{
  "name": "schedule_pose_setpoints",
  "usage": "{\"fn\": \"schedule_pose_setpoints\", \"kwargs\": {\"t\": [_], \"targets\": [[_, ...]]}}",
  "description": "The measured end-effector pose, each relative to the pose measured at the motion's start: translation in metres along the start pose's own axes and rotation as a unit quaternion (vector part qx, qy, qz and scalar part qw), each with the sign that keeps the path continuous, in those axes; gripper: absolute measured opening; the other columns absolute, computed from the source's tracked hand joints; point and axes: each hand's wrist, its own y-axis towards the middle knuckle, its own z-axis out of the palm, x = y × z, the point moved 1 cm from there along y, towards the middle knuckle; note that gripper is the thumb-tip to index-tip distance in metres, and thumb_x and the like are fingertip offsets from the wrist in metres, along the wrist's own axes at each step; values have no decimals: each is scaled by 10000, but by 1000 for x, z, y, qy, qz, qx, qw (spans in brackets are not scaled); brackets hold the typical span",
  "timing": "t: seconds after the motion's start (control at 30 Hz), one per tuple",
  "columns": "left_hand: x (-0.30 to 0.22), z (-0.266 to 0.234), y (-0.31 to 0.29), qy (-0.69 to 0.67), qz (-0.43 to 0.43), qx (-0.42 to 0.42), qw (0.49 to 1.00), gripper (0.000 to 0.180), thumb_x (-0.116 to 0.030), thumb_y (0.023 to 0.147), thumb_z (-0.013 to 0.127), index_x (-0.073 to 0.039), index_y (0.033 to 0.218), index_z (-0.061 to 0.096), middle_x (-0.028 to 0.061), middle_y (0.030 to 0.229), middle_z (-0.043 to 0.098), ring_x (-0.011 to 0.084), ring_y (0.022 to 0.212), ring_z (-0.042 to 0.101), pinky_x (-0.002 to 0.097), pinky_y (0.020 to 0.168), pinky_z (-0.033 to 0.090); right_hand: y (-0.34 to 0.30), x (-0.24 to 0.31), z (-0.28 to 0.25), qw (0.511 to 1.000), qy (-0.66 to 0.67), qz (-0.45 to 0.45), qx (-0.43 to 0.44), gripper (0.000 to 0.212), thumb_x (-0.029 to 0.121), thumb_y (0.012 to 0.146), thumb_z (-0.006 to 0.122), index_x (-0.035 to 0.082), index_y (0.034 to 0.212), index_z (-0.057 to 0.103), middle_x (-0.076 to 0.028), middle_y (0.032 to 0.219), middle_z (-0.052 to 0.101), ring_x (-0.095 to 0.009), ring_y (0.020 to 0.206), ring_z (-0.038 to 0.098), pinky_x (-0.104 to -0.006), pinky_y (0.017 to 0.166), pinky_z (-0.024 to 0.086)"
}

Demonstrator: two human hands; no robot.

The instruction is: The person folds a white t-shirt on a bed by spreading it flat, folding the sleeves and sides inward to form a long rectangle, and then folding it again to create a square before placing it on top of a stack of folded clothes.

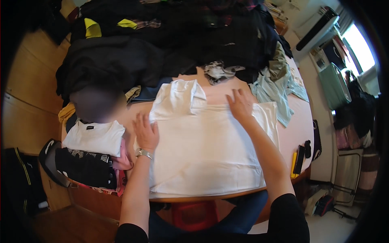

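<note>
A white T-shirt (202, 150) lies spread on the pink-covered table in front of me, its lower edge close to the table's front rim. At its upper left, a section with a sleeve (178, 97) is doubled over on itself. My left hand (146, 131), with a metal watch on the wrist, rests along the shirt's left edge, fingers spread. Toward the right, my right hand (241, 106) lies at the shirt's far edge with its fingers stretched out. Neither hand grips the cloth.
A stack of folded clothes (93, 162) sits at the left. Dark garments (182, 44) are heaped across the far side. Light blue clothing (273, 91) lies at the far right, a black and yellow object (298, 160) near the right rim. A red stool (194, 215) shows below.
</note>
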Motion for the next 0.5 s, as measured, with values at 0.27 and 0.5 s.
{"fn": "schedule_pose_setpoints", "kwargs": {"t": [0.27,0.5], "targets": [[-59,-28,-35,-166,162,59,971,369,-171,892,573,-27,1231,592,179,1342,545,327,1275,491,483,1089,359,81,93,83,962,190,134,142,252,243,935,579,37,1062,648,-203,945,700,-328,846,688,-418,726,532],[-36,-26,-37,-168,66,41,983,436,-242,883,593,8,1240,582,203,1360,523,363,1270,461,502,1086,330,100,124,62,903,253,211,275,524,432,995,429,-43,1144,592,-215,861,709,-352,735,700,-423,756,554]]}}
